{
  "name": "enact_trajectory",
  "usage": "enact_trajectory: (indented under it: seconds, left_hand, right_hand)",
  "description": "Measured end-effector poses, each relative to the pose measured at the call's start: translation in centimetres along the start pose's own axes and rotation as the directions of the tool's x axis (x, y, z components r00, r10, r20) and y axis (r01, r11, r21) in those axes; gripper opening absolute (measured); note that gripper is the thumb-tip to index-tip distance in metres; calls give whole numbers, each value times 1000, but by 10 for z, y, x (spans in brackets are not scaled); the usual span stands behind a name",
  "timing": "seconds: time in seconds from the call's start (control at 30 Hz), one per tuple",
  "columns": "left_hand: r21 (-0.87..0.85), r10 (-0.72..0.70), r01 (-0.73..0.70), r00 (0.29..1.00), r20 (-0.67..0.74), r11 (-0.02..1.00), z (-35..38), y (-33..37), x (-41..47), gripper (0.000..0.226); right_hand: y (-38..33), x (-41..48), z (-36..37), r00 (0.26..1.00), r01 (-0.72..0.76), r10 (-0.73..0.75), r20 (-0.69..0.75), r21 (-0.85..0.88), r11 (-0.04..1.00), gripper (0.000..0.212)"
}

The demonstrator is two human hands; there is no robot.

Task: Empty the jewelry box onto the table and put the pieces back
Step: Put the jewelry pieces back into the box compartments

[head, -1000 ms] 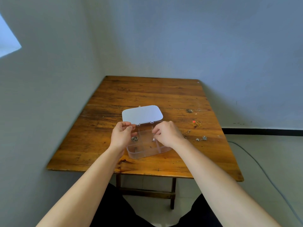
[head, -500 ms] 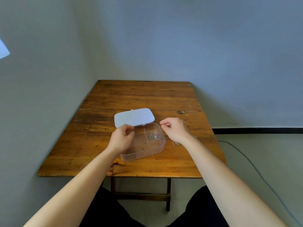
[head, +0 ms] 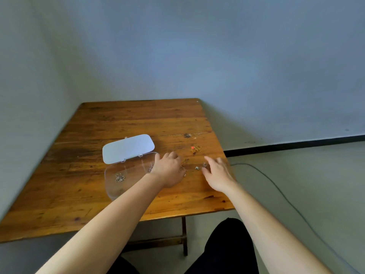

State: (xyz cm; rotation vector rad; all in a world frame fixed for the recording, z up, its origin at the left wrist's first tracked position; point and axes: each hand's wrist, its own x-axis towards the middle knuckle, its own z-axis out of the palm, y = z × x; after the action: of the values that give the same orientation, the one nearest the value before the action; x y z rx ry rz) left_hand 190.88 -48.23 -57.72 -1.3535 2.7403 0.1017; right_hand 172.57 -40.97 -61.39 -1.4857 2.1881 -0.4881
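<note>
Loose pieces (head: 199, 166) between hands, right of jewelry box (head: 126, 175) | left hand (head: 169, 171) nearer, over thin chain (head: 184, 165), probably empty | right hand (head: 217, 174) spread, empty

Both forearms bare, reaching forward from bottom of view. Left hand (head: 168, 171) palm down, fingers loosely curled, knuckles up, angled to the right. Right hand (head: 218, 174) palm down, fingers spread and extended forward, thumb out to the left. Hands near each other, not touching. Neither visibly holds anything. Dark trousers below.
</note>
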Motion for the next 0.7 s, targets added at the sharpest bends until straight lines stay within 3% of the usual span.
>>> enact_trajectory:
  seconds: [0.1,0.2,0.33,0.47,0.7]
  left_hand:
    - [164,-18,2,995,98,986,14,8,2,66]
    - [222,-22,20,1000,6,975,22,8,-3,55]
    - [121,-49,58,996,-76,991,25,7,-3,39]
    - [-69,-90,86,994,-62,994,25,3,0,37]
    - [-144,-80,60,987,-139,988,31,-1,-2,31]
  right_hand:
    - [7,2,16,997,0,-6,-73,-85,996,63]
    - [9,4,29,976,-4,-25,-218,-134,991,68]
    - [9,2,41,893,46,-65,-444,-52,998,45]
    - [14,1,41,872,112,-75,-484,48,992,19]
    - [13,-4,38,824,153,-21,-566,187,970,14]
